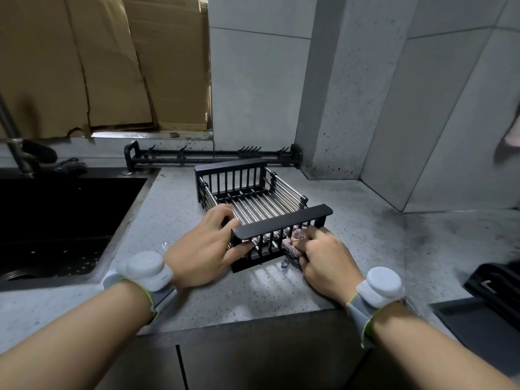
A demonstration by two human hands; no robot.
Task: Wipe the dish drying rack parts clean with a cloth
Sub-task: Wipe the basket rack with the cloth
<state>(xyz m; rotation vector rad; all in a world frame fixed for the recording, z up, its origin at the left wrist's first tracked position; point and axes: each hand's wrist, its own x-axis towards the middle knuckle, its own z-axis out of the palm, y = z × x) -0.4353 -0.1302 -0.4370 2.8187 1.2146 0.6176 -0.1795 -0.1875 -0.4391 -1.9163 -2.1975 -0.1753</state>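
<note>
Right fingers (315, 235) bunched around cloth (294, 243) against rack (264, 206) slats, left fingers (225, 213) clamping rack's corner.

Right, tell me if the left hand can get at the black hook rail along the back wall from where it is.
Probably yes, once it lets go. The left hand now grips the near corner of the drying basket; the hook rail lies just behind that basket, so the hand would need to reach over or around it.

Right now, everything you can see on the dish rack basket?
The dish rack basket has black slatted end panels joined by silvery metal rods along the base and sides. It sits upright on the speckled grey counter, right of the sink. The left hand grips its near-left corner; the right hand presses a cloth against the near panel.
</note>
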